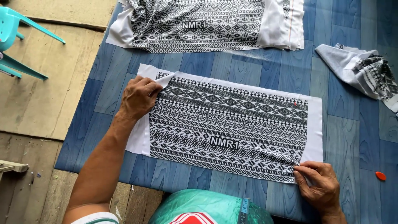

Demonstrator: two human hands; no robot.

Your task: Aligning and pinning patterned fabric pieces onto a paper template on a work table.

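A rectangular piece of white fabric with a black-and-white geometric print (pixel 232 124) lies flat on a blue plank-patterned table top (pixel 265 68). My left hand (pixel 139 97) pinches the fabric's upper left corner, which is lifted and folded up a little. My right hand (pixel 319 186) pinches the lower right corner at the near edge. A small red dot marks the print near its upper right.
A stack of similar printed fabric (pixel 207 25) lies at the far edge. A crumpled fabric scrap (pixel 365 70) rests at the right. A small orange object (pixel 380 176) sits near the right edge. A teal plastic chair (pixel 16 37) stands left; a green bag (pixel 203 207) is below.
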